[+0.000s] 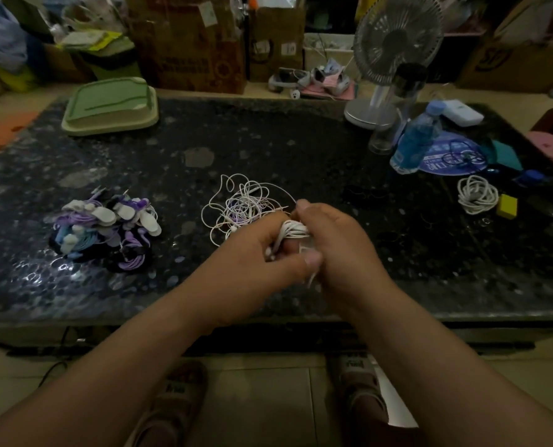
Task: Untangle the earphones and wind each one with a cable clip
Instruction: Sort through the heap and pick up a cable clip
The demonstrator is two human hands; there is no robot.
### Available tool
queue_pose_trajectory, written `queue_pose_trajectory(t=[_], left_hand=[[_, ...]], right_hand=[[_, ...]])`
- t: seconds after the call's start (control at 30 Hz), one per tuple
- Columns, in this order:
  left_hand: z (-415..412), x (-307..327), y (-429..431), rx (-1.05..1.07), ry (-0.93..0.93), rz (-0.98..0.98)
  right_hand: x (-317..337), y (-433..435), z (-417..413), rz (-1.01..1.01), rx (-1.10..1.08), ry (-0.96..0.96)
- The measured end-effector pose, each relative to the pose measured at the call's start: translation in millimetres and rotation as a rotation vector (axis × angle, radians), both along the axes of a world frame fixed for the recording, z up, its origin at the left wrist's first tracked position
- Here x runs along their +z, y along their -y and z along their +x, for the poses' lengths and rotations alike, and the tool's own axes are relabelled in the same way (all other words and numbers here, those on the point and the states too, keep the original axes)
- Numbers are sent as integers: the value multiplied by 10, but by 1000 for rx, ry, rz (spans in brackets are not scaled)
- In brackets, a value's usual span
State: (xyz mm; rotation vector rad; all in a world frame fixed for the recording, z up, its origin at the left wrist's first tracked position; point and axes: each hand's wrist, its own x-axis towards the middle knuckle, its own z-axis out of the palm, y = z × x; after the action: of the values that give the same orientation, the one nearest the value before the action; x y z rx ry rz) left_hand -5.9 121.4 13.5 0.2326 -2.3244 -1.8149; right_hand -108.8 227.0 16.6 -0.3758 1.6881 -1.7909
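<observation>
A coiled white earphone bundle point(292, 230) sits between both hands above the dark table. My left hand point(255, 256) grips the bundle from the left, thumb across its front. My right hand point(336, 240) curls round it from the right, with a pale cable clip point(305, 246) partly hidden under the fingers. Just behind the hands lies a loose tangle of white and purple earphone wires point(246, 204). A pile of wound earphones with white clips point(107, 227), purple, blue and white, rests at the left.
A green tray point(110, 104) lies at the back left. At the back right stand a desk fan point(394, 59), a clear tumbler point(397, 108) and a blue bottle point(417, 140). A coiled white cable point(476, 195) and a yellow block point(507, 206) lie at the right. Cardboard boxes line the back.
</observation>
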Motion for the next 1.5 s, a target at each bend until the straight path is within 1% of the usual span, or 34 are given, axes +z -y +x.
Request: queue_pose_trajectory(t=[0.07, 0.1, 0.17, 0.23, 0.37, 0.43, 0.5, 0.57, 0.63, 0.73, 0.83, 0.93, 1.03, 1.17, 1.33, 1.43, 1.5], left_hand=[[17, -17, 11, -128, 106, 21], [29, -29, 2, -147, 123, 0], [30, -38, -26, -102, 115, -75], [17, -33, -50, -75, 85, -87], [7, 12, -47, -97, 47, 38], [-9, 15, -23, -69, 44, 80], [-30, 15, 20, -7, 60, 151], [-38, 24, 70, 33, 67, 308], [-38, 51, 91, 25, 70, 430], [-34, 34, 105, -4, 77, 516], [-27, 26, 83, -4, 74, 584], [-26, 34, 61, 1, 77, 595], [-22, 39, 78, 26, 79, 564], [4, 79, 64, 2, 73, 586], [10, 94, 77, -5, 110, 567], [-13, 99, 66, -2, 101, 657], [-12, 106, 65, -23, 79, 755]], right_hand=[[9, -37, -83, 55, 3, 34], [4, -46, -119, 73, 26, 47], [-21, -57, -167, 89, 75, 61], [-21, -74, -191, 96, 109, 72], [-38, -152, -216, 134, 200, 76], [-42, -199, -215, 145, 235, -6], [-10, -271, -204, 79, 281, -139], [30, -338, -211, 4, 399, -233], [49, -378, -224, -2, 459, -305], [68, -371, -215, -2, 447, -398], [50, -342, -160, 17, 378, -476], [7, -276, -115, 80, 310, -560], [-13, -225, -105, 87, 364, -524], [21, -220, -145, 62, 385, -485], [23, -200, -152, 90, 402, -519], [12, -175, -123, 76, 372, -534], [23, -180, -140, 35, 361, -455]])
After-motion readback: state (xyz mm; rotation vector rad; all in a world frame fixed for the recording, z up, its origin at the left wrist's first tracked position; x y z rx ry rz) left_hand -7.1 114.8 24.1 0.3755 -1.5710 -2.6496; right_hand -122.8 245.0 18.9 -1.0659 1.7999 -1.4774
